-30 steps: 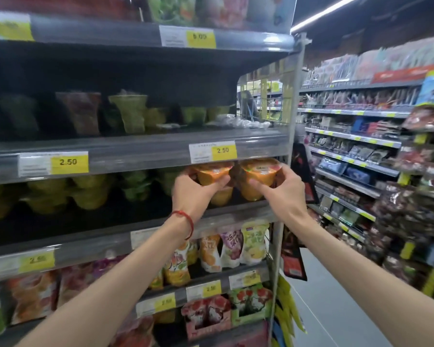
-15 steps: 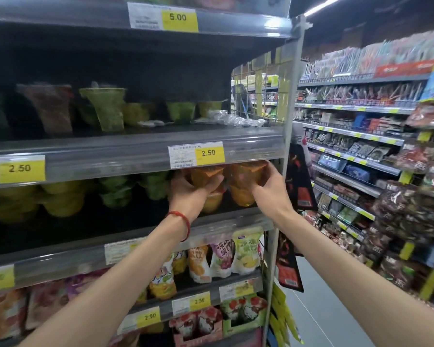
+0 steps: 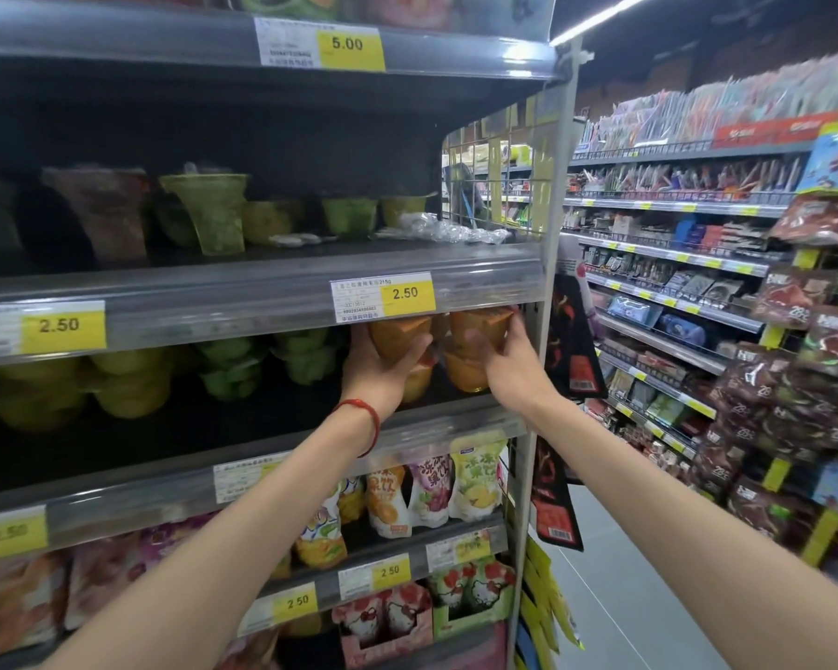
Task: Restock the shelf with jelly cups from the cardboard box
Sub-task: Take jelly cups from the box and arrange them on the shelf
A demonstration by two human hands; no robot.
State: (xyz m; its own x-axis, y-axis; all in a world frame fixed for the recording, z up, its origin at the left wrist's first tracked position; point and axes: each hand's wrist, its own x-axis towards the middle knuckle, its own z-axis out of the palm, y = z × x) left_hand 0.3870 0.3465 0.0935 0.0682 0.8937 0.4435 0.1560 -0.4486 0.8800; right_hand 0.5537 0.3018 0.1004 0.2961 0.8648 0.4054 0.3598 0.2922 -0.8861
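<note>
- Hovering over the lower cups point(image 3: 465, 377) at the shelf's point(image 3: 456, 423) right end, the left cup point(image 3: 397, 337) and right cup point(image 3: 480, 326) need setting down squarely.
- Left hand point(image 3: 378, 369) curls round one, right hand point(image 3: 511, 367) round the other.
- Release only once both sit level.

The upper rims of two orange jelly cups, the left cup point(image 3: 397, 338) and the right cup point(image 3: 480, 326), are hidden behind the price rail point(image 3: 262, 302) at 12 o'clock from them. The fingers of the left hand point(image 3: 378, 374) are concealed behind its cup; only the thumb is seen. The lower cups point(image 3: 463, 377) are partly covered by the right hand point(image 3: 509, 369). Both forearms point(image 3: 214, 548) are cut off at 6 o'clock. The fine print on the price label point(image 3: 383, 295) cannot be read. The packets point(image 3: 794, 379) at 3 o'clock are smeared by blur, and the yellow cups point(image 3: 127, 384) at 9 o'clock are dimmed by shadow.
</note>
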